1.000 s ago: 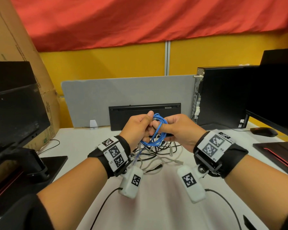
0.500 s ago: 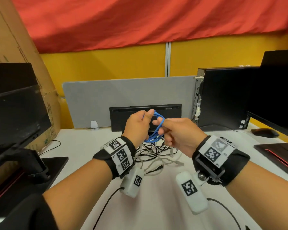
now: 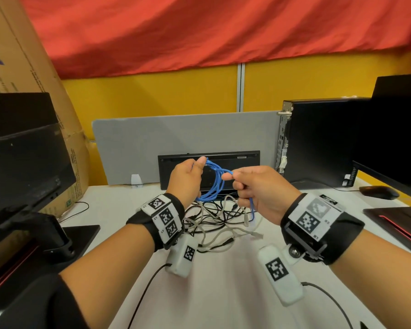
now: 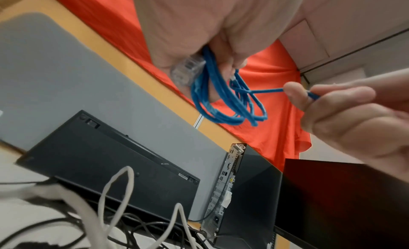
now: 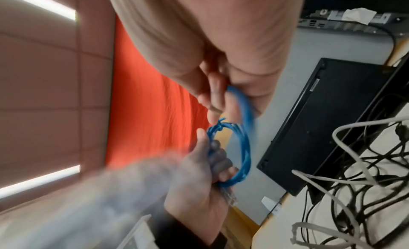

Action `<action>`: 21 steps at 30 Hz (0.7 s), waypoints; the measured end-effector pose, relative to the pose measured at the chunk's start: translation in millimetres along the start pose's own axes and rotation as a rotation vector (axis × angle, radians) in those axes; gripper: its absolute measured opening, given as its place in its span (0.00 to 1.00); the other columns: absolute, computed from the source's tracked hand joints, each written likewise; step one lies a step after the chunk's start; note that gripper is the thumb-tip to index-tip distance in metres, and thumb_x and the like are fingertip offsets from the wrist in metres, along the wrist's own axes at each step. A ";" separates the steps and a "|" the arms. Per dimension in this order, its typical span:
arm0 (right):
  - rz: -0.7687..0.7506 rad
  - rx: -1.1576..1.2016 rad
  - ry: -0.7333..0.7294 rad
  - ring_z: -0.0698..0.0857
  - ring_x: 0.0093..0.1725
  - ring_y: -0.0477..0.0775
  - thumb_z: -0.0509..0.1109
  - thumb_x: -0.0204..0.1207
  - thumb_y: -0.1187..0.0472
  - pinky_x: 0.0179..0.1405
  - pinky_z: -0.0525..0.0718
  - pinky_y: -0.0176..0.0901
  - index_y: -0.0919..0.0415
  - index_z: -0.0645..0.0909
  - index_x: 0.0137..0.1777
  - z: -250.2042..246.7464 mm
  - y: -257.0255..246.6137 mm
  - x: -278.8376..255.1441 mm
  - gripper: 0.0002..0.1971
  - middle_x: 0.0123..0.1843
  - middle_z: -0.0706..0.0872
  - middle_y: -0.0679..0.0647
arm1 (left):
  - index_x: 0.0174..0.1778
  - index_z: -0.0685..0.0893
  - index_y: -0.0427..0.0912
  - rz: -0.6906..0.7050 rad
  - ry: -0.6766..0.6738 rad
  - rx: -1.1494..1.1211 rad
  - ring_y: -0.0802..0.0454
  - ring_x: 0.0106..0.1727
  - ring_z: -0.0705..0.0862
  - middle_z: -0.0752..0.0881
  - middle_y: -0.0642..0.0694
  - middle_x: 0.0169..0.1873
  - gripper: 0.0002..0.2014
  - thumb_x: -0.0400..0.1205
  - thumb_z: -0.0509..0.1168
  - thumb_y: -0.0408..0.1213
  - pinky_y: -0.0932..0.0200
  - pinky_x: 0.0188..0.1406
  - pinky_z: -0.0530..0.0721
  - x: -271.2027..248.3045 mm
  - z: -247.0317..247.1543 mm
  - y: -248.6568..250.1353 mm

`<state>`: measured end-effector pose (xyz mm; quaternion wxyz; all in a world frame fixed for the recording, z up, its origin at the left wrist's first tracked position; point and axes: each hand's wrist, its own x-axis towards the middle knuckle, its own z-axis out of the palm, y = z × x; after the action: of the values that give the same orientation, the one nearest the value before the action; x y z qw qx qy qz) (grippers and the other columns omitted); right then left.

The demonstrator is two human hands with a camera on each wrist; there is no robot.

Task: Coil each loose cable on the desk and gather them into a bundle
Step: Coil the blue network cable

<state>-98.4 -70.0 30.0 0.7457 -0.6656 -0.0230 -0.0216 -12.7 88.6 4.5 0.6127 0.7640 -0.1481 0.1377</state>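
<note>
A blue network cable (image 3: 214, 184) is wound into a small coil that hangs above the desk. My left hand (image 3: 188, 179) grips the coil at its top, with a clear plug (image 4: 187, 69) under the thumb. My right hand (image 3: 252, 186) pinches the cable's free end (image 4: 268, 91) and holds it taut to the right; the tail (image 3: 252, 208) hangs below the fist. In the right wrist view the coil (image 5: 240, 154) hangs between both hands. A tangle of black and grey loose cables (image 3: 220, 218) lies on the white desk (image 3: 223, 293) under the hands.
A black keyboard (image 3: 209, 170) leans against a grey divider panel (image 3: 180, 143) behind the cables. A black computer tower (image 3: 318, 143) stands at the right, monitors (image 3: 22, 157) at both sides, a mouse (image 3: 379, 192) at far right. Thin black wires (image 3: 147, 290) run from the wrist cameras.
The hands have drawn apart: the right hand pulled the blue cable's end out to the right and tightened it across the coil. The left hand kept its grip on the coil.
</note>
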 end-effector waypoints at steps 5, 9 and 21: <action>-0.302 -0.882 0.098 0.72 0.21 0.42 0.65 0.82 0.59 0.26 0.70 0.34 0.52 0.88 0.40 -16.1 3.1 6.4 0.12 0.28 0.82 0.51 | 0.31 0.74 0.45 -0.074 0.019 -0.076 0.55 0.18 0.66 0.67 0.51 0.22 0.19 0.87 0.58 0.50 0.61 0.17 0.71 -4.8 -4.4 4.6; -0.601 -1.382 0.171 0.77 0.45 0.54 0.64 0.84 0.59 0.47 0.74 0.43 0.57 0.89 0.45 -27.1 13.4 15.2 0.12 0.44 0.82 0.52 | 0.33 0.72 0.45 -0.231 -0.032 -0.394 0.55 0.20 0.58 0.62 0.51 0.22 0.18 0.87 0.58 0.50 0.63 0.17 0.60 -16.5 4.2 17.5; -0.229 -0.095 0.236 0.93 0.39 0.56 0.70 0.79 0.70 0.40 0.90 0.41 0.67 0.91 0.47 -4.0 35.6 19.4 0.07 0.37 0.92 0.59 | 0.34 0.71 0.43 -0.337 -0.086 -0.782 0.58 0.17 0.58 0.60 0.52 0.20 0.20 0.88 0.55 0.52 0.65 0.13 0.62 -27.5 20.4 27.2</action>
<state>-76.8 -70.0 -4.5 0.7035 -0.6861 -0.0099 -0.1853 -48.1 64.7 13.9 0.8634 0.4929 -0.0876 -0.0626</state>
